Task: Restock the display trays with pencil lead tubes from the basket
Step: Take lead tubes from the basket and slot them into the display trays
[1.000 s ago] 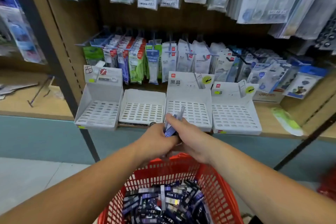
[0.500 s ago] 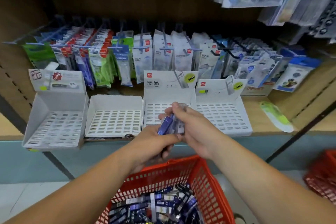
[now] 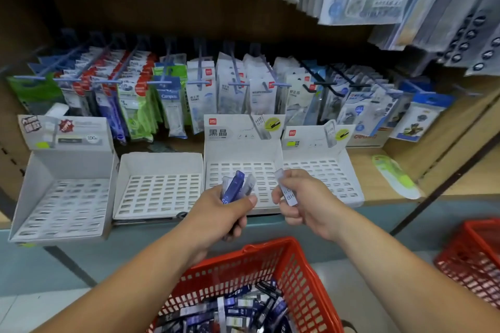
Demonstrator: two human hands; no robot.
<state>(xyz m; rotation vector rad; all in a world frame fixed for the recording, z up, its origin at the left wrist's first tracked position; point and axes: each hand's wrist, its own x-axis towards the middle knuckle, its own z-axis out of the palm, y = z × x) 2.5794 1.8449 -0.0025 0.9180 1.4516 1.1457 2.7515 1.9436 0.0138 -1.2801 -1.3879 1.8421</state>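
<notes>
One tube point(image 3: 287, 192) in right hand point(image 3: 307, 204)

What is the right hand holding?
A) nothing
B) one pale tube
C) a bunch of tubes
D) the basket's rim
B: the right hand pinches one pale tube in front of the trays, while the left hand grips the bunch.

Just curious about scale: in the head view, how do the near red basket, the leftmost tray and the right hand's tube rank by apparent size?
1. Near basket, though it is nearest and cropped, so its lead over the tray is unsure
2. Leftmost tray
3. Tube
</notes>
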